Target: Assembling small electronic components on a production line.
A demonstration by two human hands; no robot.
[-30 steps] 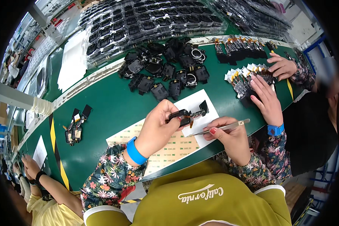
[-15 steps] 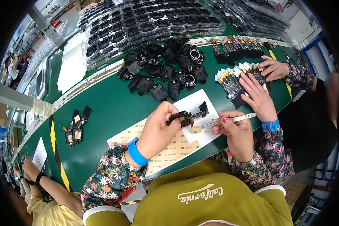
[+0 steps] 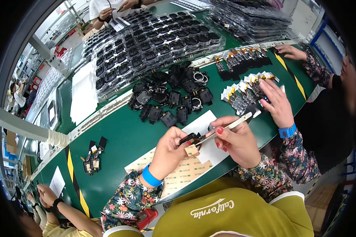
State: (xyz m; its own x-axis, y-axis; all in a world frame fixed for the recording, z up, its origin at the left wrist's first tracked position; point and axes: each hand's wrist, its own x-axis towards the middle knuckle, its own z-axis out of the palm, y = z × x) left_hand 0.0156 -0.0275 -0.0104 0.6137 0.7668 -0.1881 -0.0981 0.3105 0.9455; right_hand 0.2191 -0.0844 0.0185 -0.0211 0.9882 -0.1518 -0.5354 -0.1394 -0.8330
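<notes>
From my head view, looking down, my right hand [image 3: 236,143] has drawn in closer to my left hand [image 3: 171,152] than it was a moment ago, so the tip of the tweezers [image 3: 225,128] now meets the small black part [image 3: 190,138] instead of hanging off to its right. The fingers of my left hand are clamped on that black part, holding it just above the white sheet [image 3: 203,136] on the green counter [image 3: 122,144]. The fingers of my right hand are pinched together around the pale tweezers, whose handle slants up and away to the right. Under my left wrist lies a tan sheet of backing paper [image 3: 186,173]. Beyond my fingers sits a heap of black parts [image 3: 174,100], and farther off are trays of more black parts [image 3: 154,47]. To the right of my right hand, another person's hand [image 3: 279,104] rests on a cluster of small flex pieces [image 3: 245,93].
</notes>
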